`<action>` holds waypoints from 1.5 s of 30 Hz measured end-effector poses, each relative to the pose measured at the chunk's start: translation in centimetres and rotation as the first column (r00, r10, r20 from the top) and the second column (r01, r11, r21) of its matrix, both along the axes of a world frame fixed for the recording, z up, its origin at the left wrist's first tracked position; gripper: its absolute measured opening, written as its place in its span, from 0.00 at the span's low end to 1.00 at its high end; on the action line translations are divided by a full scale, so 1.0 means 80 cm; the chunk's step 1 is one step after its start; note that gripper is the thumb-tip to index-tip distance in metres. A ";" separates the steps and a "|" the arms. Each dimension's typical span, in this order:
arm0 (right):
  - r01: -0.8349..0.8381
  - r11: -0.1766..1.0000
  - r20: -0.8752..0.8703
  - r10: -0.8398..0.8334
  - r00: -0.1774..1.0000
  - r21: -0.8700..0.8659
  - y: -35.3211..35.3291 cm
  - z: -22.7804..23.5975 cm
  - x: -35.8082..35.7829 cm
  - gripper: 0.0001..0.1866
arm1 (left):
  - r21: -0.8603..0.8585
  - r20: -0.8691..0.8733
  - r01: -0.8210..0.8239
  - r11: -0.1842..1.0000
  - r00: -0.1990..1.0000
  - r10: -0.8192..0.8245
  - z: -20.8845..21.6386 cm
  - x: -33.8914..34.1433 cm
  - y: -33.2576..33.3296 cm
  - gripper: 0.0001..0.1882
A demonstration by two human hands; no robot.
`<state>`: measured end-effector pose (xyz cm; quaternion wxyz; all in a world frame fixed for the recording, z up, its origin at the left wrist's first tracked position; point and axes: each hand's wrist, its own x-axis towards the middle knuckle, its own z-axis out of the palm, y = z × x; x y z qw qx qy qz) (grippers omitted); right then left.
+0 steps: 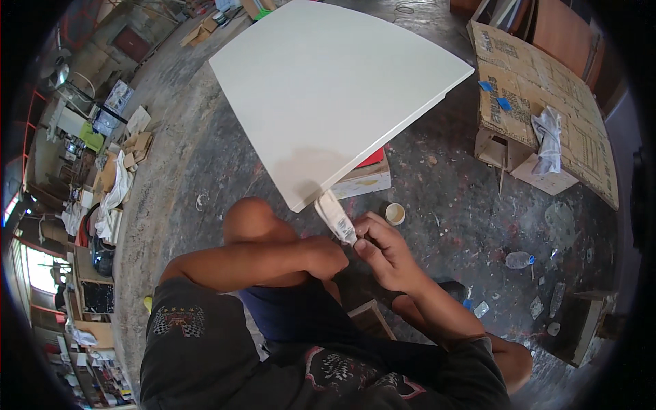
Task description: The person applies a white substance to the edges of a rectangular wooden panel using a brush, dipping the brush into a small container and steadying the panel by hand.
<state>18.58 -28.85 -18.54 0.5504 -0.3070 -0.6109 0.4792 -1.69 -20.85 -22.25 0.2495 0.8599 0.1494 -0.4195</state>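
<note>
A large white painted board [335, 89] lies raised above the floor in front of me. At its near edge I hold a paint-smeared scraper [335, 217], its blade pointing up toward the board's rim. My left hand [326, 256] is closed around the tool's lower end. My right hand [383, 249] pinches the tool from the right side, fingers at its handle. My left knee [253, 220] rises just left of the hands.
A box with a red top [365, 176] props the board. A small open tin [395, 214] stands on the stained concrete floor. Flattened cardboard [540, 102] with a rag lies right. A plastic bottle [519, 260] lies on the floor. Clutter lines the left side.
</note>
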 end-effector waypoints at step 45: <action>-0.078 0.996 0.094 0.082 0.992 -0.048 -0.048 0.050 -0.019 0.08 | 0.006 0.032 -0.027 1.000 0.999 0.027 -0.005 0.008 0.003 0.11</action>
